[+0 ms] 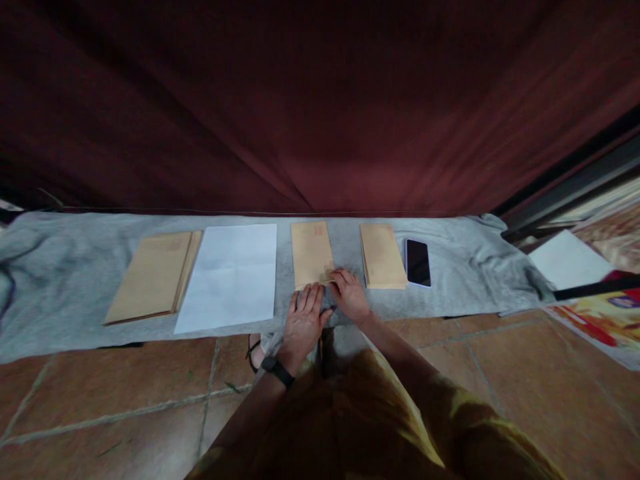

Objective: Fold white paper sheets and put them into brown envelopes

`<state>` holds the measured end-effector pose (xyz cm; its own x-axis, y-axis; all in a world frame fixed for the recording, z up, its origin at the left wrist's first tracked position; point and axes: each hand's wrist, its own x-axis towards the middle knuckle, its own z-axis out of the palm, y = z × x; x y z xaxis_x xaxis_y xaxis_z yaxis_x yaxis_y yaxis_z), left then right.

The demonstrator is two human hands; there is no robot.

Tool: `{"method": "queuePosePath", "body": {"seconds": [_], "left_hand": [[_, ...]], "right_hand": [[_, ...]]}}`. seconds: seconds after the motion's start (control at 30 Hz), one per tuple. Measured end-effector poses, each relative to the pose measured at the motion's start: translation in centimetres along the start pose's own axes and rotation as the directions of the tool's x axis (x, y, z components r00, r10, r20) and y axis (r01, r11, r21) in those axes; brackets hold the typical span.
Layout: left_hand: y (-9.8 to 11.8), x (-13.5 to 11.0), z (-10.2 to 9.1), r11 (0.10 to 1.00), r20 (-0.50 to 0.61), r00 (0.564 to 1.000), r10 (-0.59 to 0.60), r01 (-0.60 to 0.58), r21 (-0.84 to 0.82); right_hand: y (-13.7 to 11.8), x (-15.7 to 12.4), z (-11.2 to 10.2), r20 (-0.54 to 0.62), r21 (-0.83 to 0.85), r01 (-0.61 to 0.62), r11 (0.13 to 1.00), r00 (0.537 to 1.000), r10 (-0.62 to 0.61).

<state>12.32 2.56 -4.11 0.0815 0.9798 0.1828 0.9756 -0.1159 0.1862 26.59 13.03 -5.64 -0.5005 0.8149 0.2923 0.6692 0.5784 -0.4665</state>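
A brown paper envelope (311, 252) lies lengthwise in front of me, with a small reddish print near its far right corner. On its near edge rest the outstretched fingertips of my left hand (304, 321), which lies flat and wears a black wristband. At the near right corner, the curled fingers of my right hand (350, 297) close on the envelope's edge, where the paper looks folded or raised. To the right sits a small stack of similar envelopes (384, 257). On the left are large white paper sheets (233, 277) and a thicker pile of brown envelopes (150, 273).
A grey cloth (465, 267) covers the long narrow surface. A phone (418, 263) with a dark screen lies right of the small stack. Behind hangs a dark red curtain (320, 120). A colourful printed package (605, 320) and a dark metal frame (565, 180) stand at the right.
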Motion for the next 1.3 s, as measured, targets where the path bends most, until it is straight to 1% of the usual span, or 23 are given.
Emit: {"method": "queuePosePath", "body": {"seconds": [0.07, 0.17, 0.2, 0.3, 0.43, 0.6, 0.73, 0.83, 0.93, 1.1, 1.2, 1.3], "left_hand": [[0.1, 0.1, -0.2, 1.000, 0.011, 1.000, -0.006, 0.006, 0.000], [0.0, 0.2, -0.4, 1.000, 0.037, 0.999, -0.002, 0.002, 0.007], [0.0, 0.2, -0.4, 1.000, 0.043, 0.999, 0.002, -0.003, 0.008], [-0.2, 0.2, -0.1, 1.000, 0.042, 0.999, 0.013, -0.013, 0.004], [-0.3, 0.1, 0.2, 1.000, 0.005, 1.000, 0.006, -0.006, -0.013], [-0.6, -0.4, 0.2, 0.997, -0.038, 0.997, -0.069, 0.068, -0.026], [-0.9, -0.9, 0.0, 0.992, -0.063, 0.990, -0.127, 0.126, -0.024], [-1.0, -1.0, -0.2, 0.989, -0.080, 0.986, -0.149, 0.149, 0.000], [-0.8, -0.8, -0.4, 0.986, -0.072, 0.985, -0.159, 0.162, 0.036], [-0.3, 0.1, -1.4, 0.981, -0.041, 0.984, -0.171, 0.174, 0.082], [-0.3, 0.7, -1.9, 0.973, -0.036, 0.976, -0.217, 0.219, 0.070], [-0.7, 1.3, -1.9, 0.961, -0.065, 0.960, -0.273, 0.275, 0.021]], "right_hand": [[-0.8, -0.5, -0.1, 0.019, -0.001, 0.050, 0.999, 0.999, -0.050], [-2.4, -1.7, -0.1, 0.072, 0.048, 0.143, 0.989, 0.987, -0.147], [-2.9, -2.0, 0.0, 0.081, 0.059, 0.150, 0.987, 0.985, -0.155], [-3.7, -2.8, 0.1, 0.093, 0.048, 0.127, 0.991, 0.987, -0.131], [-3.7, -3.3, -0.1, 0.099, -0.019, 0.090, 0.996, 0.991, -0.088], [-3.3, -3.9, -0.4, 0.085, -0.109, 0.063, 0.992, 0.995, -0.054], [-3.2, -4.3, -0.4, 0.064, -0.137, 0.044, 0.990, 0.997, -0.035], [-3.2, -4.3, -0.3, 0.045, -0.138, 0.025, 0.990, 0.999, -0.018], [-3.5, -3.9, -0.3, 0.038, -0.142, 0.019, 0.990, 0.999, -0.014], [-4.1, -3.3, 0.2, 0.070, -0.145, 0.058, 0.988, 0.996, -0.048], [-4.1, -3.4, 0.6, 0.066, -0.144, 0.047, 0.988, 0.997, -0.038], [-4.0, -3.6, 0.8, 0.058, -0.146, 0.048, 0.988, 0.998, -0.040]]}}
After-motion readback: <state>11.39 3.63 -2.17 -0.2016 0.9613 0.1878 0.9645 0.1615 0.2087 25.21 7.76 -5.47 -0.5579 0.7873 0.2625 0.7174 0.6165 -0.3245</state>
